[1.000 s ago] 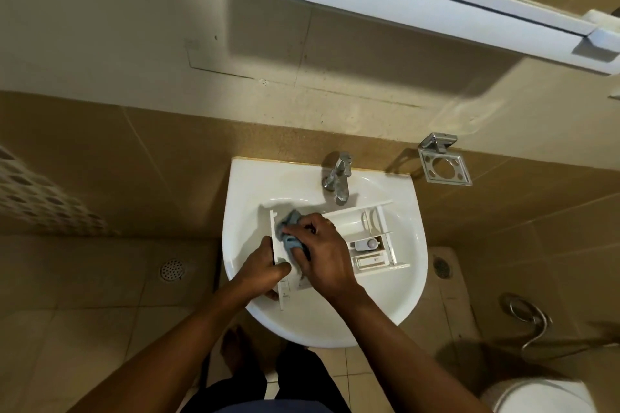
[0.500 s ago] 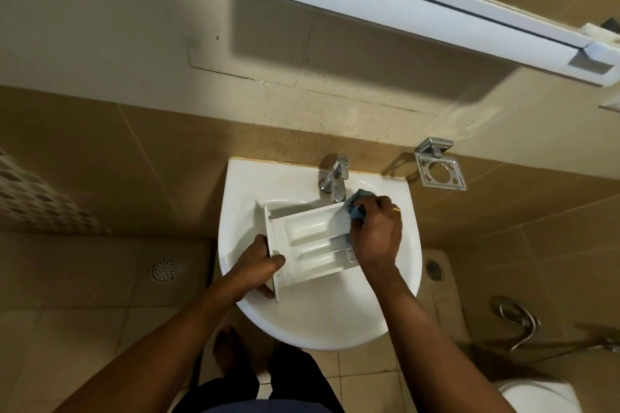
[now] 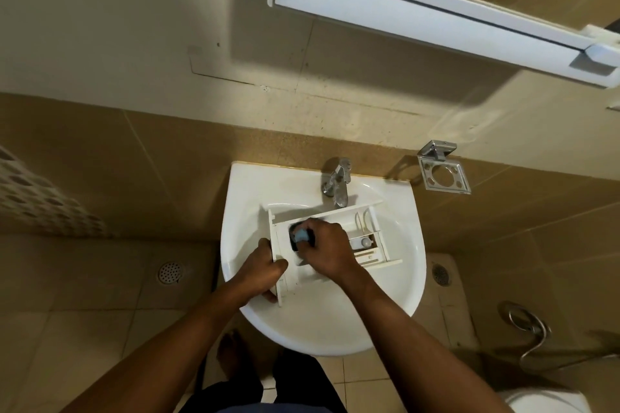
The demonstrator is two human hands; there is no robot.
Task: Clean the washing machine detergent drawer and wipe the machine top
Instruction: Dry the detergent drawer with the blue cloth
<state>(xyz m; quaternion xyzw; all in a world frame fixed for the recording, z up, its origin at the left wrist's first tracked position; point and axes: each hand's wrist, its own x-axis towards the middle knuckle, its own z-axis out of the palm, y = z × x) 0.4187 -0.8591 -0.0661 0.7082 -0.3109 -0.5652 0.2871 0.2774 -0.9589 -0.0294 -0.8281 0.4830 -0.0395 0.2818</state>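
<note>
A white detergent drawer (image 3: 364,238) lies across the bowl of a white wall sink (image 3: 399,278), its open compartments facing up. My left hand (image 3: 265,270) grips the drawer's front panel at its left end. My right hand (image 3: 327,250) is closed on a small blue cloth (image 3: 301,235) and presses it into the drawer's left compartment. The right compartments, with a small insert, stay uncovered. No washing machine is in view.
A chrome tap (image 3: 337,183) stands at the sink's back, just behind the drawer. A metal holder (image 3: 443,173) is fixed to the tiled wall on the right. A white-framed mirror cabinet (image 3: 436,20) hangs above. Floor drains, a hose and a toilet edge lie below.
My right hand has swept the blue cloth from the drawer's right end near the tap back to its left compartment. The drawer now shows its open compartments again. My left hand kept its grip.
</note>
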